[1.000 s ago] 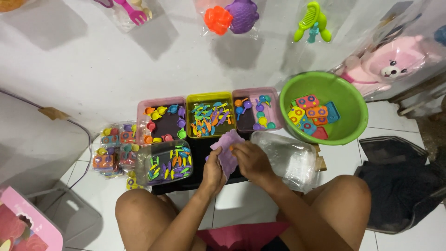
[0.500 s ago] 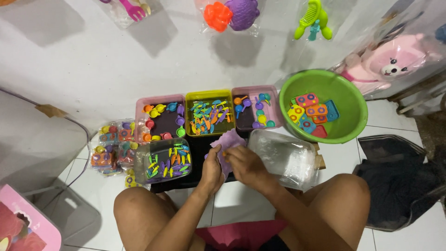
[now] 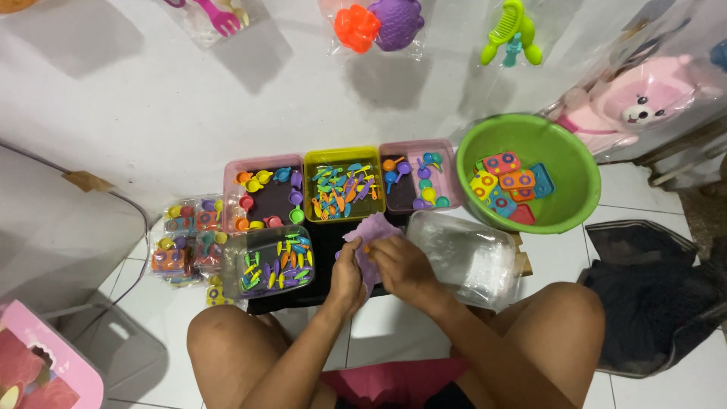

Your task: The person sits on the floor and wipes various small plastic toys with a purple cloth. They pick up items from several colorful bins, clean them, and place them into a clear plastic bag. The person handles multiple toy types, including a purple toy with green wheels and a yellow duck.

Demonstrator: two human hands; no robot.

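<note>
Both of my hands are together over a black tray (image 3: 326, 242) in front of my knees. My left hand (image 3: 347, 274) and my right hand (image 3: 401, 266) both grip a small purple piece (image 3: 371, 229), flat and soft-looking, with a bit of orange showing between the fingers. Beyond it stand three trays of small coloured plastic toys: a pink tray (image 3: 231, 189) with little cups, a yellow tray (image 3: 342, 154) with utensils, and another pink tray (image 3: 450, 170) with spoons.
A clear tub of small utensils (image 3: 271, 265) and filled toy packets (image 3: 182, 242) lie at my left. A pile of clear plastic bags (image 3: 466, 257) and a green basin (image 3: 564, 163) with toy stoves sit at my right. Bagged toys hang on the wall.
My hands have shifted slightly on the purple piece. Everything else stays where it was.
</note>
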